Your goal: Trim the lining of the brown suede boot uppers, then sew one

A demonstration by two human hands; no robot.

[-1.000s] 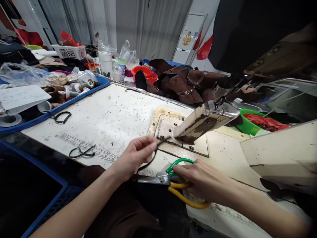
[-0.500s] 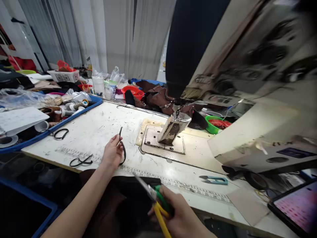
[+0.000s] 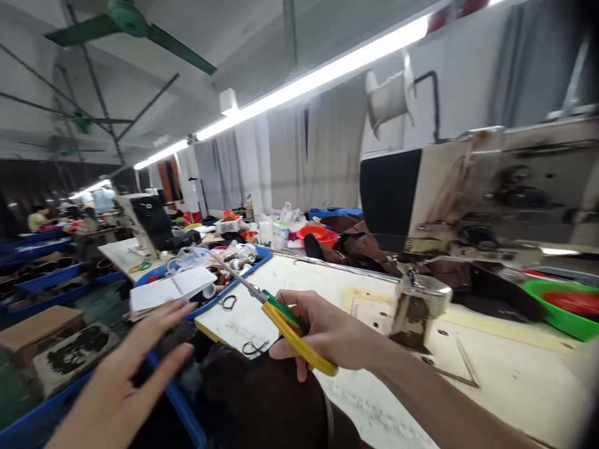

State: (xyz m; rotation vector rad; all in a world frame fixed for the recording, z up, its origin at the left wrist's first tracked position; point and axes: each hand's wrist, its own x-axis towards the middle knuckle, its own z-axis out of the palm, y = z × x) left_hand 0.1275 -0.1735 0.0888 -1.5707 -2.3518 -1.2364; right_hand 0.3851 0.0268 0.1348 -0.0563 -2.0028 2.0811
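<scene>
My right hand (image 3: 322, 330) is closed around a pair of scissors (image 3: 299, 342) with one green and one yellow handle, blades pointing up and left over the table. Empty, with thumb and fingers apart, my left hand (image 3: 135, 368) is at the lower left, near a blue tray. Below both hands lies a dark brown piece of material (image 3: 271, 399) at the table edge. Two thin black strips lie on the white table: one strip (image 3: 255, 348) near the front edge and a looped strip (image 3: 229, 303) beside the tray.
A blue tray (image 3: 264, 254) holds thread spools, plastic bags and a white sheet (image 3: 173, 290). On the right stands a sewing machine (image 3: 510, 206). A red basket (image 3: 318, 236) and a green basket (image 3: 561, 312) sit behind. A cardboard box (image 3: 42, 327) is at left; a person (image 3: 40, 219) sits far off.
The view has swung up and left. My left hand has let go of the black strip and moved left, opening. My right hand has raised the scissors over the table.
</scene>
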